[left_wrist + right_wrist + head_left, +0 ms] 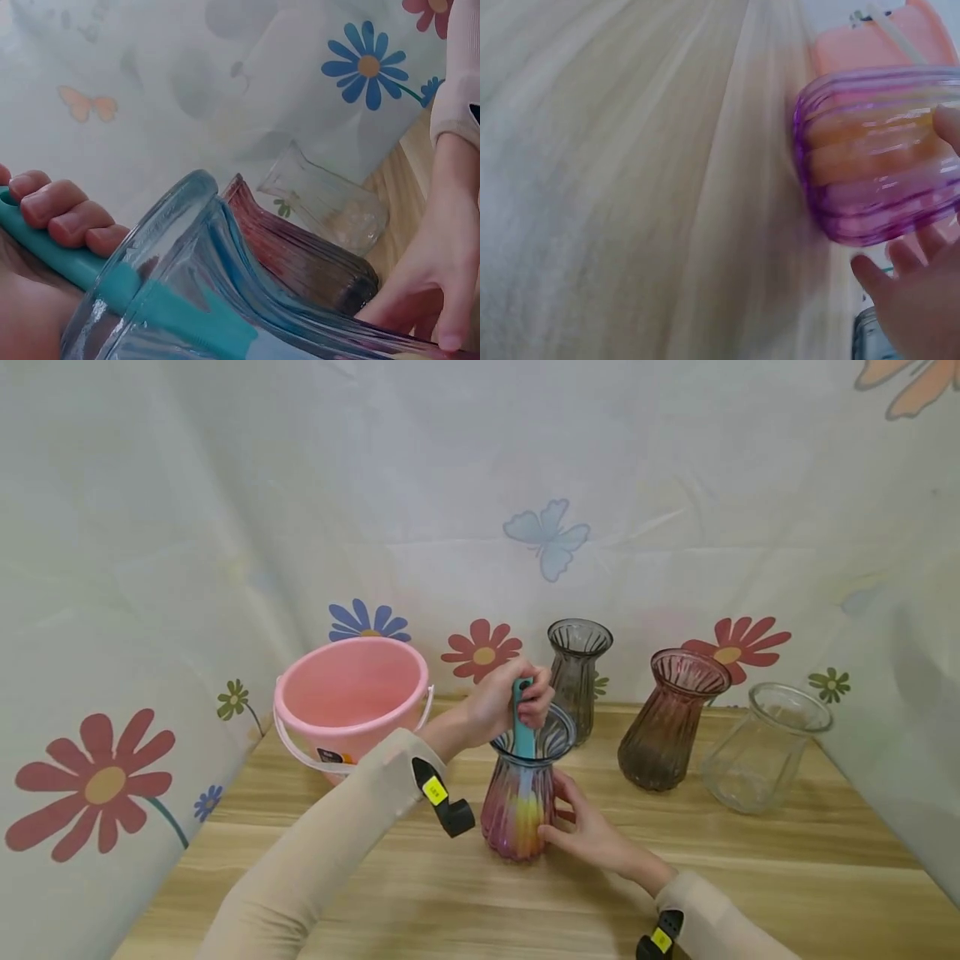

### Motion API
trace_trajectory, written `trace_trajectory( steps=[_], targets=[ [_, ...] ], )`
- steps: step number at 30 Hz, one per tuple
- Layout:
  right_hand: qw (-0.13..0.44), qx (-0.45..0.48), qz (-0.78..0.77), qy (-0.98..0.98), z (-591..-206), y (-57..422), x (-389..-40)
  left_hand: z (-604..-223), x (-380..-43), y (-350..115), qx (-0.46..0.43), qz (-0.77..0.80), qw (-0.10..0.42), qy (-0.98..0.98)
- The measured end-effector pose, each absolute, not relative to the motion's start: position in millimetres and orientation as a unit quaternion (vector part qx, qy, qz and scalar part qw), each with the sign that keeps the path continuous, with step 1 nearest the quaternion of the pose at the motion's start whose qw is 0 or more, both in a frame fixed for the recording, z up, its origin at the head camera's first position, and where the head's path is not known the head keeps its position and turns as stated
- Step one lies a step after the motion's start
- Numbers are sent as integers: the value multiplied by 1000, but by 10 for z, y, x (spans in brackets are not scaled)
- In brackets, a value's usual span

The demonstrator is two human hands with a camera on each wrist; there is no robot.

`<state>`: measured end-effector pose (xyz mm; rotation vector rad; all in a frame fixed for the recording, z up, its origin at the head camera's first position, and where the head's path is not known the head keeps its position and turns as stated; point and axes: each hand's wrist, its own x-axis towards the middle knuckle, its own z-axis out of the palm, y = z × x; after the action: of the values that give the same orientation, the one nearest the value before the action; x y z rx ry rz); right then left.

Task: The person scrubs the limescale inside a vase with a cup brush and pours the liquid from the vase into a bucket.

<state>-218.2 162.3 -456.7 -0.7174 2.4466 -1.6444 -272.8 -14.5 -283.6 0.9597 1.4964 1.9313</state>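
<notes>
My left hand (498, 703) grips the teal handle of a bottle brush (523, 735), its fingers wrapped round the upper end. The brush points down into a ribbed glass vase (501, 802), blue at the flared rim and purple at the base. Through the glass its head looks yellow-orange; the ribs blur its exact shape. With thumb and fingers, my right hand (592, 837) holds the lower right side of the vase. The left wrist view shows the brush handle (56, 244) entering the wide rim. In the right wrist view, the vase's purple base (817, 169) faces the camera.
A pink bucket (300, 731) with a white handle stands at the left. Behind and to the right are a grey vase (573, 681), a reddish-brown vase (660, 735) and a clear vase (753, 768). All stand on a wooden table (750, 868) before a flowered curtain (420, 493).
</notes>
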Motion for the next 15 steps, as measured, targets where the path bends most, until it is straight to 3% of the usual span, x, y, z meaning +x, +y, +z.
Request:
trace_trajectory(
  steps=[7, 15],
  targets=[
    [82, -249, -546, 795, -4645, 1670, -2225, -2737, -2681, -148, 370, 722, 237, 535],
    [65, -234, -545, 803, -4674, 1656, -2220, -2151, -2599, -128, 369, 737, 183, 535]
  ],
)
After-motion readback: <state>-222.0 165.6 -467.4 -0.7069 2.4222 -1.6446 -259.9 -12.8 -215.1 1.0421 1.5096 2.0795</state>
